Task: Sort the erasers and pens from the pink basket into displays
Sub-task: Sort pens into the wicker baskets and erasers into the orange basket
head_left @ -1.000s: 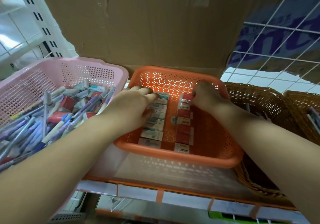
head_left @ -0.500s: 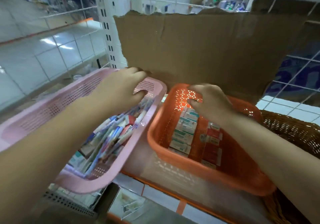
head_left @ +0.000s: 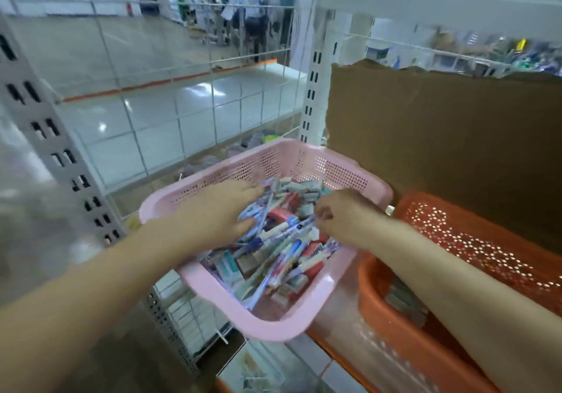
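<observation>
Resting inside one pink basket [head_left: 319,157]: left hand [head_left: 219,210], fingers [head_left: 248,189] flat on pens [head_left: 273,236]; right hand [head_left: 346,214], grasp unclear.

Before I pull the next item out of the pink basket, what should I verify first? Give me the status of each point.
1. Both hands in the pink basket: ok, left hand and right hand are inside.
2. Left hand free: ok, straight fingers rest on the pens.
3. Right hand holds an item: cannot tell, fingers curled, blurred.
4. Orange basket close by: ok, right beside.
5. Pink basket seated on the shelf: cannot tell, near corner seems to overhang.
</observation>
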